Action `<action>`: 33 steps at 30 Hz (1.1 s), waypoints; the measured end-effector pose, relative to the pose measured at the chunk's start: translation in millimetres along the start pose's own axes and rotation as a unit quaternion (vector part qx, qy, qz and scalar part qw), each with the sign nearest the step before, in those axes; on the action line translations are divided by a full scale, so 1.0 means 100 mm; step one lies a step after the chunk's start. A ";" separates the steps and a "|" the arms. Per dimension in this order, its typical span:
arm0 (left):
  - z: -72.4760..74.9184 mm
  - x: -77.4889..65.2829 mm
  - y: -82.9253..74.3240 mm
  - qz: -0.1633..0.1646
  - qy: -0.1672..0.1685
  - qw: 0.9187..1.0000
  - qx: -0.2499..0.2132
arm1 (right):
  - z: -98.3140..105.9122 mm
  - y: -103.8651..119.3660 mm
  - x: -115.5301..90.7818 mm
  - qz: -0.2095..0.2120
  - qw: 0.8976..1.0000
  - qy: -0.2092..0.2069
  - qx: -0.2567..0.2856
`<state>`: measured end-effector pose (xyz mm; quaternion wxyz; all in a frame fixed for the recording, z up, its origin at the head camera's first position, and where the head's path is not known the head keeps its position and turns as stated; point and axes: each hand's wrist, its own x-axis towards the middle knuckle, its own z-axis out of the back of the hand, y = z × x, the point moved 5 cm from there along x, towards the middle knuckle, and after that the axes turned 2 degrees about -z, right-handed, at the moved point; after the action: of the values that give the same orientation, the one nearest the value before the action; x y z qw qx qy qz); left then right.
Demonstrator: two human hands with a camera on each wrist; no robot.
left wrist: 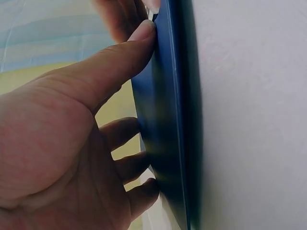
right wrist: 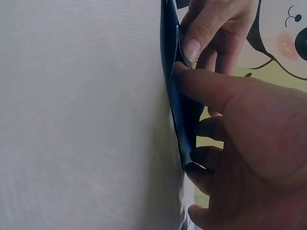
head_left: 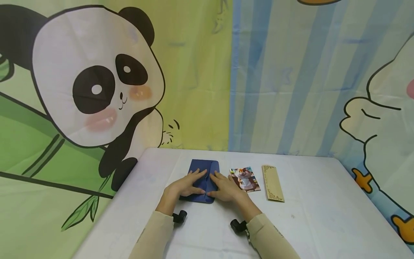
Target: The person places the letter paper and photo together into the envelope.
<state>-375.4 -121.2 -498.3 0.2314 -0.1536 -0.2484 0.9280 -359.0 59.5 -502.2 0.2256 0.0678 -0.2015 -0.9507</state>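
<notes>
A dark blue envelope (head_left: 198, 165) lies flat on the white table, its flap along the right side. My left hand (head_left: 187, 183) rests on the envelope's body with the fingers spread. On the flap lies my right hand (head_left: 228, 187), fingers extended and pressing down. Both thumbs point toward each other near the flap's edge. The left wrist view shows the thumb and fingertips touching the envelope (left wrist: 163, 110) from above. Seen from the right wrist, the flap stands slightly raised from the envelope (right wrist: 183, 115), close by the right thumb. Part of the envelope is hidden under the hands.
Just right of the right hand lies a picture card (head_left: 248, 180) with a cartoon animal. Farther right is a long tan card (head_left: 273, 183) with ornate corners. The white table (head_left: 310, 223) meets a cartoon-printed curtain (head_left: 194, 108) at the back.
</notes>
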 end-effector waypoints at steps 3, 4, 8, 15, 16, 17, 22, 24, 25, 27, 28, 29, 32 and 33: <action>-0.01 0.01 0.00 0.001 -0.001 1.000 0.003 | -0.01 -0.01 0.00 -0.001 1.000 0.004 -0.002; -0.01 0.02 0.00 -0.001 -0.001 1.000 0.008 | -0.01 -0.02 0.00 -0.002 1.000 0.004 -0.004; -0.02 0.05 -0.03 -0.021 -0.007 0.999 0.026 | -0.02 -0.03 0.00 0.002 1.000 0.002 -0.008; -0.05 0.07 -0.11 -0.044 -0.009 0.999 0.027 | -0.02 -0.02 0.00 0.006 1.000 -0.001 -0.004; -0.05 0.08 -0.12 -0.044 -0.011 0.999 0.028 | -0.01 -0.02 0.00 0.005 1.000 -0.001 -0.006; -0.04 0.08 -0.13 -0.044 -0.014 0.999 0.028 | -0.01 -0.02 0.00 0.006 1.000 -0.002 -0.006; -0.04 0.09 -0.14 -0.039 -0.024 0.999 0.029 | 0.01 -0.01 -0.01 0.005 1.000 -0.003 -0.005; -0.04 0.09 -0.14 -0.039 -0.027 0.998 0.028 | 0.01 -0.01 -0.01 0.006 1.000 -0.003 -0.003; -0.04 0.08 -0.15 -0.039 -0.030 0.998 0.026 | 0.00 -0.01 -0.01 0.007 1.000 -0.003 -0.002; -0.03 0.07 -0.15 -0.039 -0.036 0.998 0.024 | 0.00 -0.01 -0.02 0.008 1.000 -0.002 0.002; -0.03 0.07 -0.15 -0.041 -0.041 0.998 0.025 | 0.00 -0.01 -0.01 0.009 1.000 -0.001 0.003; -0.03 0.07 -0.14 -0.042 -0.045 0.998 0.026 | 0.00 -0.01 -0.01 0.009 1.000 0.000 0.003; -0.02 0.06 -0.14 -0.045 -0.054 0.997 0.035 | 0.00 -0.01 -0.01 0.011 1.000 0.001 0.001; -0.03 0.06 -0.14 -0.044 -0.054 0.997 0.040 | -0.01 -0.01 -0.01 0.013 1.000 0.000 0.000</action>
<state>-374.8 -106.4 -494.1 0.2643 -0.0823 -0.2294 0.9331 -358.3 60.6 -503.0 0.2376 0.0654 -0.2024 -0.9478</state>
